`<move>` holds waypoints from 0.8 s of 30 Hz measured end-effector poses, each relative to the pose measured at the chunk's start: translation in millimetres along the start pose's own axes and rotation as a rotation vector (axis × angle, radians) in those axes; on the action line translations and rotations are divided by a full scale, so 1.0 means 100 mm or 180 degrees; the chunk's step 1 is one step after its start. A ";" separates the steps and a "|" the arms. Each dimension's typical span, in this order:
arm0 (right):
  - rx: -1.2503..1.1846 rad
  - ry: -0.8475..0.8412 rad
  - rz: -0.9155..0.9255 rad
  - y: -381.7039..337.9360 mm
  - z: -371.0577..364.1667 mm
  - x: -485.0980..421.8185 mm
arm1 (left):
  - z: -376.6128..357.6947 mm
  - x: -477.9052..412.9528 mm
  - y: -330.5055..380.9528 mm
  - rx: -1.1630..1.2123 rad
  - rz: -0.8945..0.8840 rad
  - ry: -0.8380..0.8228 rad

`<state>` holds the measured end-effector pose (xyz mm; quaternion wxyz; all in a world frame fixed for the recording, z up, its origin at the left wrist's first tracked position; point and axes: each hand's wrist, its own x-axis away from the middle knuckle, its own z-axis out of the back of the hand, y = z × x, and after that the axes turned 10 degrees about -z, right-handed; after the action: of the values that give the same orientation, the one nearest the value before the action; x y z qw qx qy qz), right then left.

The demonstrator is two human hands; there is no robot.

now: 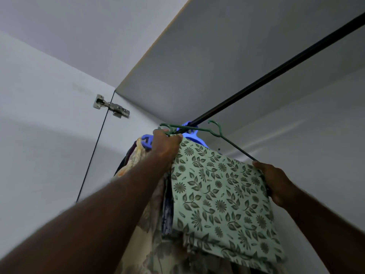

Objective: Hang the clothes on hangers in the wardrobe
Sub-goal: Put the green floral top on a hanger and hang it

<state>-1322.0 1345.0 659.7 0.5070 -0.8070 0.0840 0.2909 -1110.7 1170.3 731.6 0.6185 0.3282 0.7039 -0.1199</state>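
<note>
A pale green cloth printed with dark leaves and flowers [219, 194] hangs folded over a thin green hanger [227, 140]. My left hand [165, 147] grips the hanger near its hook, right at the dark wardrobe rail [276, 70]. My right hand [276, 182] holds the hanger's far end together with the cloth's edge. The hanger's hook sits by the rail; whether it rests on it I cannot tell. Blue hangers [188, 135] hang on the rail just behind my left hand.
Other garments [138, 161] hang bunched at the rail's left end, a cream floral one in front. A metal door hinge [111, 106] sits on the wardrobe's left side wall. The wardrobe's top panel [237, 46] runs close above the rail, which stretches bare to the upper right.
</note>
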 end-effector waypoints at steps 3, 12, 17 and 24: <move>-0.0017 0.0121 -0.0034 0.00 -0.01 -0.22 | -0.15 -0.08 0.04 -0.0088 -0.0065 -0.0078; -0.0001 -0.0064 0.0038 -0.12 -0.28 -0.66 | -0.24 -0.42 0.05 -0.0451 -0.0307 0.0009; 0.0088 -0.0342 0.0039 -0.01 -0.51 -0.84 | -0.03 -0.29 -0.11 -0.0518 -0.0338 0.0339; 0.0215 -0.0351 0.0336 0.47 -0.71 -0.87 | 0.10 -0.05 -0.39 -0.0704 -0.0524 0.0452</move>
<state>-1386.5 1247.4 694.3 0.5218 -0.7666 0.1081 0.3583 -1126.4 1133.0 725.4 0.5875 0.2070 0.7793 -0.0684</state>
